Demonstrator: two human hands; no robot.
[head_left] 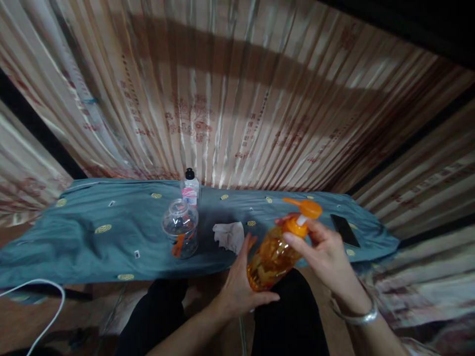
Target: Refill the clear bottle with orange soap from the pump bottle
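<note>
An amber pump bottle (275,257) with an orange pump head (310,208) is tilted above my lap, its top toward the upper right. My right hand (326,249) grips it around the neck, just below the pump. My left hand (243,282) cups its lower end, with the thumb under the base and the fingers along the side. A crumpled white tissue (230,236) lies on the cloth just beyond my left fingertips.
A clear plastic cup with a domed lid (180,228) stands left of the tissue, before a clear bottle with a black cap (190,187). A dark phone (345,230) lies at right on the teal cloth (85,252). Printed curtains (222,99) hang behind; a white cable (55,286) loops at lower left.
</note>
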